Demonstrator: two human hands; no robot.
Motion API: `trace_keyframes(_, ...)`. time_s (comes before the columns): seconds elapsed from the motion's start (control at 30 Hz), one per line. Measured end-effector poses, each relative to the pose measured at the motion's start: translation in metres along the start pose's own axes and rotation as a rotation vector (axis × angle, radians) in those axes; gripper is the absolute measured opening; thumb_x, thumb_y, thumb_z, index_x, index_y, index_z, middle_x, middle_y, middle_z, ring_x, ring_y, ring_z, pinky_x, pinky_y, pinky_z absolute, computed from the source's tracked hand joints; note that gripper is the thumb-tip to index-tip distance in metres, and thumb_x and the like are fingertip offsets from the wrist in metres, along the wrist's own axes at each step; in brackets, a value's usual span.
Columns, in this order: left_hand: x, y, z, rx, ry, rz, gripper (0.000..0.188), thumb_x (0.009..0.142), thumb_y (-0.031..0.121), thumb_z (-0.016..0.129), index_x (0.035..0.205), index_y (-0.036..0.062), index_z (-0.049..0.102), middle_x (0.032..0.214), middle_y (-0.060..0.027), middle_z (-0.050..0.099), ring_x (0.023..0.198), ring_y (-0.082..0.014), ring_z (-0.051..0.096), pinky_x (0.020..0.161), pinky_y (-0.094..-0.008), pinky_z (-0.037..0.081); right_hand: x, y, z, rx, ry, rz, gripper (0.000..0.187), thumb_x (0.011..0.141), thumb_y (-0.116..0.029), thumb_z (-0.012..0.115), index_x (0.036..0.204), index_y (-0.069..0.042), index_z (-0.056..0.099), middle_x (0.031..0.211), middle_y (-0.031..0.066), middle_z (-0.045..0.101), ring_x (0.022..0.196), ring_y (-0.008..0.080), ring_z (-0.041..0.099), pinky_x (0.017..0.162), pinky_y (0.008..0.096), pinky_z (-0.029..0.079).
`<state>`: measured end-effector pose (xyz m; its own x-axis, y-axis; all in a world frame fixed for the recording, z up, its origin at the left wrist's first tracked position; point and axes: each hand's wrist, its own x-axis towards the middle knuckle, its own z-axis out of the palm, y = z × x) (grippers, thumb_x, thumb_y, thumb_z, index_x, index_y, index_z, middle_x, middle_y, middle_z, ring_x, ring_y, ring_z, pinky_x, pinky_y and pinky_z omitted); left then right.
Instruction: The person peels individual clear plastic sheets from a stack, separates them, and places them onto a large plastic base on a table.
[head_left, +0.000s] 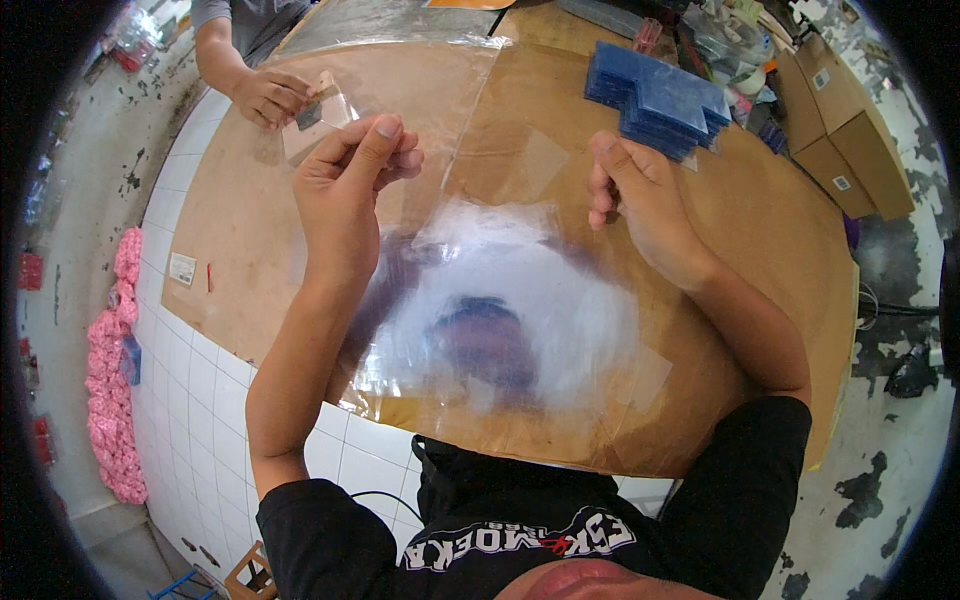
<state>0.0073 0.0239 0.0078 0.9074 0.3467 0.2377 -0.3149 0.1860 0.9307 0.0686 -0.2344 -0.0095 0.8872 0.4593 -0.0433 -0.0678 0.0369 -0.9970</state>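
My left hand (pixel 350 170) is raised over the left middle of the table, thumb pressed against curled fingers. Opposite it, my right hand (pixel 640 195) is held up in a similar pinch, a little in front of a stack of blue-edged flat sheets (pixel 655 95). Whatever lies in either pinch, perhaps something clear, cannot be made out. Between and below the hands, a glossy, clear plastic surface (pixel 570 290) on the brown table (pixel 740 330) throws back bright reflections. Beyond my left hand, another person's hand (pixel 270 97) is at a pale, box-like piece (pixel 305 135).
An open cardboard box (pixel 835 125) stands at the far right, beside a heap of plastic bags and bits (pixel 725 40). On the table's left lie a white label (pixel 182 268) and a thin red stick (pixel 210 278). A pink bundle (pixel 115 380) sits on the floor at left.
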Motion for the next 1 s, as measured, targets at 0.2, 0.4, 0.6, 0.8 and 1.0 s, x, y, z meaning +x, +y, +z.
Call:
trace_keyframes(0.2, -0.004, -0.002, 0.005, -0.007, -0.025, -0.003, 0.017, 0.086, 0.013, 0.064, 0.092, -0.0027, 0.065, 0.080, -0.0114, 0.066, 0.070, -0.0158, 0.064, 0.067, -0.0284, 0.054, -0.005, -0.007, 0.013, 0.288, -0.125, -0.095, 0.037, 0.091, -0.030, 0.055, 0.113, -0.001, 0.052, 0.094, 0.0078, 0.060, 0.078, 0.0120, 0.057, 0.069, 0.0272, 0.050)
trace_keyframes(0.4, -0.009, -0.004, 0.012, 0.009, -0.056, -0.034, 0.019, 0.086, 0.014, 0.065, 0.092, -0.0034, 0.064, 0.082, -0.0123, 0.067, 0.073, -0.0168, 0.064, 0.068, -0.0288, 0.054, -0.008, -0.007, 0.017, 0.185, -0.315, -0.018, 0.035, 0.091, -0.026, 0.057, 0.114, 0.000, 0.053, 0.094, 0.0072, 0.061, 0.078, 0.0118, 0.058, 0.071, 0.0261, 0.051)
trace_keyframes(0.6, -0.010, -0.009, 0.012, -0.019, -0.097, -0.042, 0.015, 0.086, 0.012, 0.064, 0.095, 0.0002, 0.063, 0.086, -0.0114, 0.066, 0.074, -0.0183, 0.065, 0.070, -0.0309, 0.053, -0.008, -0.003, 0.018, 0.027, -0.056, -0.039, 0.022, 0.092, -0.020, 0.057, 0.104, -0.001, 0.060, 0.079, 0.0030, 0.060, 0.063, 0.0097, 0.057, 0.060, 0.0225, 0.049)
trace_keyframes(0.8, -0.002, -0.007, 0.003, -0.037, -0.062, -0.033, 0.013, 0.085, 0.008, 0.063, 0.095, 0.0007, 0.061, 0.087, -0.0108, 0.066, 0.076, -0.0178, 0.064, 0.072, -0.0312, 0.053, -0.003, 0.000, 0.008, 0.035, 0.110, -0.104, 0.023, 0.093, -0.021, 0.054, 0.104, -0.002, 0.060, 0.078, 0.0020, 0.057, 0.059, 0.0093, 0.055, 0.054, 0.0216, 0.045)
trace_keyframes(1.0, 0.002, -0.007, 0.000, -0.033, -0.059, -0.079, 0.014, 0.083, 0.005, 0.063, 0.097, 0.0011, 0.061, 0.086, -0.0094, 0.066, 0.077, -0.0167, 0.064, 0.072, -0.0303, 0.052, 0.001, 0.002, 0.007, 0.048, 0.124, -0.124, 0.025, 0.094, -0.023, 0.054, 0.104, -0.002, 0.060, 0.078, 0.0010, 0.055, 0.058, 0.0088, 0.053, 0.054, 0.0214, 0.045)
